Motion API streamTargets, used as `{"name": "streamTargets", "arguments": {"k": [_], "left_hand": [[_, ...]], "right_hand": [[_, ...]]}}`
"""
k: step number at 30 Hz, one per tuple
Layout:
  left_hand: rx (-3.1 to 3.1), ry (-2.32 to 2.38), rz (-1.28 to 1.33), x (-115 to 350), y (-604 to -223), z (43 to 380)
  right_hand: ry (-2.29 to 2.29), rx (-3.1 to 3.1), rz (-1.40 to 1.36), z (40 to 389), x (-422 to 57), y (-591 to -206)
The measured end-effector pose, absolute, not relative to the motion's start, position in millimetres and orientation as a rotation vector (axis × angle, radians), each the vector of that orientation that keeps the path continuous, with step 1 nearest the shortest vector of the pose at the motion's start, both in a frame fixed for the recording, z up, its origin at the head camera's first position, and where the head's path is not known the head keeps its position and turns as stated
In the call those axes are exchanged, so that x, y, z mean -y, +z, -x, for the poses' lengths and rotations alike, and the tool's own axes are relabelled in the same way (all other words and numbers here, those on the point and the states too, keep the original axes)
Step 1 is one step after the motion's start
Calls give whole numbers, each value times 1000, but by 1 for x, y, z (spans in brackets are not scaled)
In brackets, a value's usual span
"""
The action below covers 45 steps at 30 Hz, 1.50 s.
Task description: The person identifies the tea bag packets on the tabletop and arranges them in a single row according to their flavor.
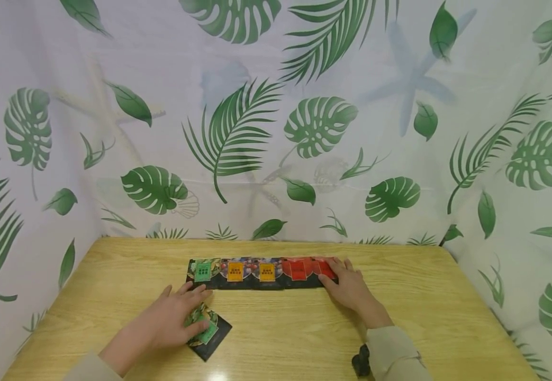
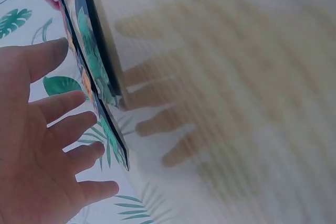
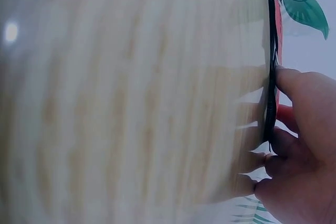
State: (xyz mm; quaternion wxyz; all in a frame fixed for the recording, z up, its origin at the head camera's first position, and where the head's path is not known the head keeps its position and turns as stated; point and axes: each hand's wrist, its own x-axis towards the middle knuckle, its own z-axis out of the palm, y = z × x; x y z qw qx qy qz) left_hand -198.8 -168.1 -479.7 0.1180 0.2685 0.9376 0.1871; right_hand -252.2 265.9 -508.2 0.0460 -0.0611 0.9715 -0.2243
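Observation:
Several flat, dark packets with coloured labels lie in a row on the table: a green-labelled packet [image 1: 202, 271] at the left end, then two with orange labels [image 1: 235, 272], then red packets [image 1: 298, 270] at the right. Nearer to me, a loose green-labelled packet [image 1: 216, 333] lies turned at an angle. My left hand [image 1: 173, 317] is over it with spread fingers, covering its left part; in the left wrist view the fingers [image 2: 79, 153] look apart from the packets. At the row's right end my right hand [image 1: 352, 288] rests its thumb and fingers on the last red packet [image 3: 279, 40].
The wood-grain table [image 1: 276, 328] runs back to a white curtain [image 1: 256, 211] printed with green leaves, which also closes in both sides. A small black object [image 1: 361, 361] sits beside the right sleeve [image 1: 395, 352].

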Motion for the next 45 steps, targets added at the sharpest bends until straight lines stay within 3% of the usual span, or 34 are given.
{"name": "streamTargets", "arguments": {"k": [29, 45], "left_hand": [[-2678, 540, -836, 166, -492, 180], [-2726, 563, -712, 181, -493, 182]], "right_hand": [[-718, -2973, 201, 247, -265, -504], [-711, -2973, 204, 249, -266, -508]]}}
